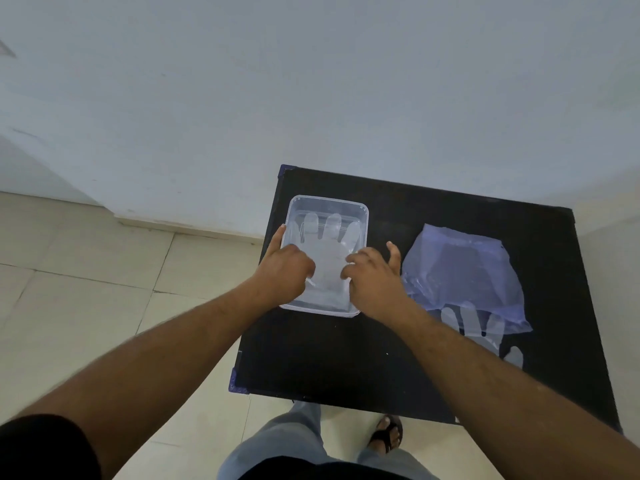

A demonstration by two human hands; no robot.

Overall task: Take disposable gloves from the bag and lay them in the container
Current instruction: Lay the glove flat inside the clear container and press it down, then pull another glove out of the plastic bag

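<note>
Both forearms reach in from the near edge over a black worktop (346, 358), w/ a sandalled foot (387, 434) on the tiled floor (86, 289) below. Left hand (282, 271) sits at the near-left part of a clear plastic container (362, 216), fingers curled down onto the glove inside, thumb stretched along the container's left wall. Right hand (375, 277) is at the container's near-right corner, fingers bent down onto the glove's wrist end, thumb raised & apart; can't tell if either hand pinches the film or just presses it.

Clear disposable glove (329, 244) lies flat in the container, long axis running near-to-far, fingers pointing away toward the wall (311, 81), cuff toward the person. Container's long axis runs the same way.

Right of it, well apart, a bluish translucent bag (464, 268) lies crumpled on the worktop. Another clear glove (467, 323) sticks out of its near opening, fingers pointing roughly at the bag.
</note>
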